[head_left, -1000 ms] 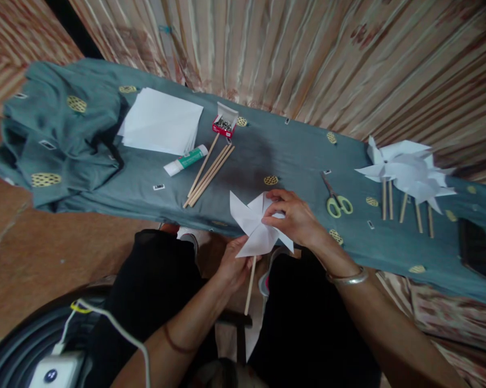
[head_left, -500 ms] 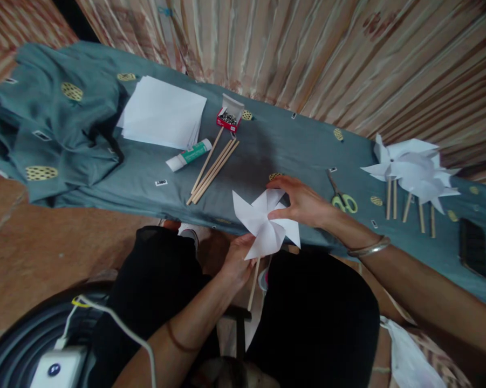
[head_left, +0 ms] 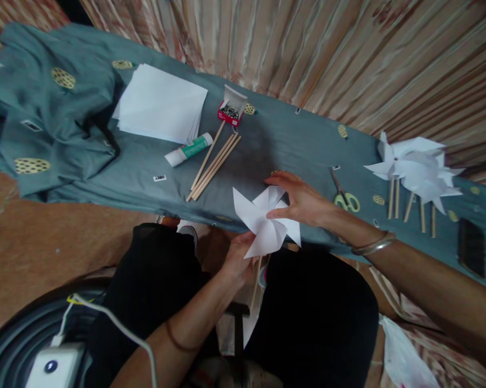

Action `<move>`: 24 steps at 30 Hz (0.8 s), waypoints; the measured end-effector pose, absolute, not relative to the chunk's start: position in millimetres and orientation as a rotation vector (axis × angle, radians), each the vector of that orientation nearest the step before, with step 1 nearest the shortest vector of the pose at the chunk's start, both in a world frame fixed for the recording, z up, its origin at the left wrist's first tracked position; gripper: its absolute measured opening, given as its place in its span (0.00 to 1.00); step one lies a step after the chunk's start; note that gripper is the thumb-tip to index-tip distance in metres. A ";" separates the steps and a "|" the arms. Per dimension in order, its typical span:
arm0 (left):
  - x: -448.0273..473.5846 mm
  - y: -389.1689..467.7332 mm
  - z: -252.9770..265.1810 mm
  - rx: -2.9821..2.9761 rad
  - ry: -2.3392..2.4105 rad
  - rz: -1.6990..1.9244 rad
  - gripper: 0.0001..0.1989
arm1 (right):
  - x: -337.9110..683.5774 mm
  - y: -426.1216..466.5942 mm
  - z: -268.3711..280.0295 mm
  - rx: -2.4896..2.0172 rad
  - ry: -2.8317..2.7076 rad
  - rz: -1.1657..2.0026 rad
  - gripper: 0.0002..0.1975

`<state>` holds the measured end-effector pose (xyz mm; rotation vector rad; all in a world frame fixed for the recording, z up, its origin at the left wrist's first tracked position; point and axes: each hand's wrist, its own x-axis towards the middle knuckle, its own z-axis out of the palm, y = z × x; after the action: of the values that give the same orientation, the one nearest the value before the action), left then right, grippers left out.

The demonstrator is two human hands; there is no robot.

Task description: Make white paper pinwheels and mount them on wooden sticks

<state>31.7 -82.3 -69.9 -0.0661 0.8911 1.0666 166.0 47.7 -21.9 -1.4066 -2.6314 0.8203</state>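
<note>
A white paper pinwheel (head_left: 267, 229) on a thin wooden stick (head_left: 256, 283) is held above my lap, at the front edge of the bench. My left hand (head_left: 239, 257) grips it from behind and below, its fingertips partly hidden by the paper. From the other side, my right hand (head_left: 297, 200) has its thumb on the front of the pinwheel near the middle, with the fingers curled over the upper blade. Scissors with green handles (head_left: 347, 202) lie to the right, beyond my right wrist.
A stack of white paper (head_left: 162, 102), a glue stick (head_left: 189, 149), several wooden sticks (head_left: 216, 167) and an open red box of small metal pins (head_left: 230, 110) lie on the cloth-covered bench (head_left: 291, 140). Several paper pinwheels (head_left: 416, 164) and a phone (head_left: 471, 247) are at right.
The view has shifted slightly. Both hands keep their places on the pinwheel, and its stick tilts a little differently.
</note>
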 end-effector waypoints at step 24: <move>31.2 -79.5 -72.6 0.003 0.921 1.056 0.15 | 166.7 53.1 -26.5 -1.497 -2.575 0.933 0.49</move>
<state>31.2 -79.5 -72.6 0.0035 0.9211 1.0563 166.7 53.1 -26.5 -1.4969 -2.5753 0.9332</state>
